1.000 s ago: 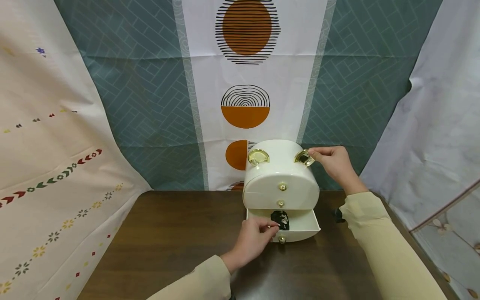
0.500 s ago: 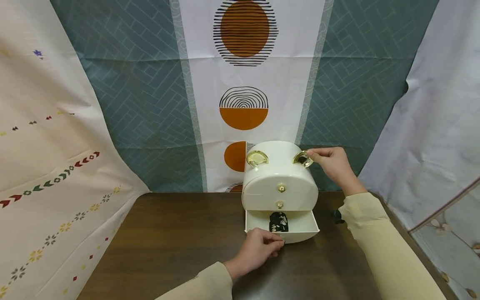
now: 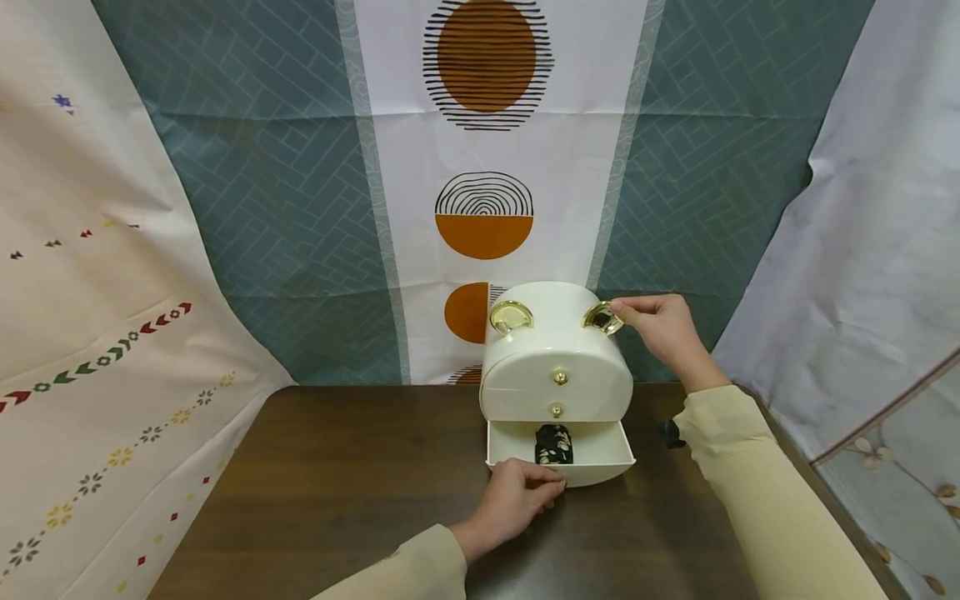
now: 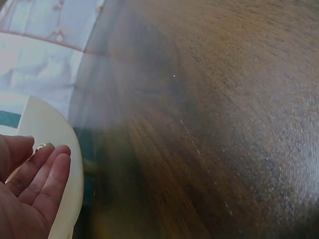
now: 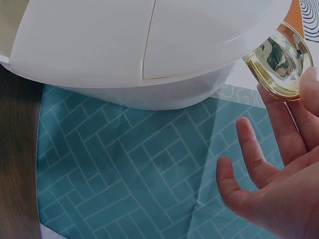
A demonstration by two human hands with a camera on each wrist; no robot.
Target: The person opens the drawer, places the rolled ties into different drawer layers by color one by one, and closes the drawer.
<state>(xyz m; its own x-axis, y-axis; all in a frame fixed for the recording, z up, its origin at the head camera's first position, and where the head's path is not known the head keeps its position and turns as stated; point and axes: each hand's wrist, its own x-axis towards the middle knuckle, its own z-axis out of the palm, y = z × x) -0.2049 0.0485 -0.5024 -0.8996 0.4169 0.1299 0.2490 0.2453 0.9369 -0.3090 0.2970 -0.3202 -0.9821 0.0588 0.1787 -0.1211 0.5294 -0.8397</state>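
A white rounded box (image 3: 558, 350) with gold ears and small gold knobs stands on the table. Its bottom drawer (image 3: 596, 442) is pulled out, and a folded black floral cloth (image 3: 553, 445) lies inside. At the drawer front, my left hand (image 3: 513, 500) pinches the drawer's knob, which the fingers mostly cover in the head view; a bit of the gold knob (image 4: 45, 146) shows in the left wrist view. My right hand (image 3: 660, 329) holds the right gold ear (image 5: 281, 62) between thumb and forefinger, with the other fingers spread below it.
The dark wooden table (image 3: 337, 483) extends left and in front of the box. Close behind hangs a teal and white patterned cloth (image 3: 300, 208). Pale cloths flank both sides. A small black object (image 3: 671, 433) sits by the right sleeve.
My left hand has moved right and down from the cloth at the drawer's front rim to the knob, uncovering the cloth. The right hand stays on the ear.
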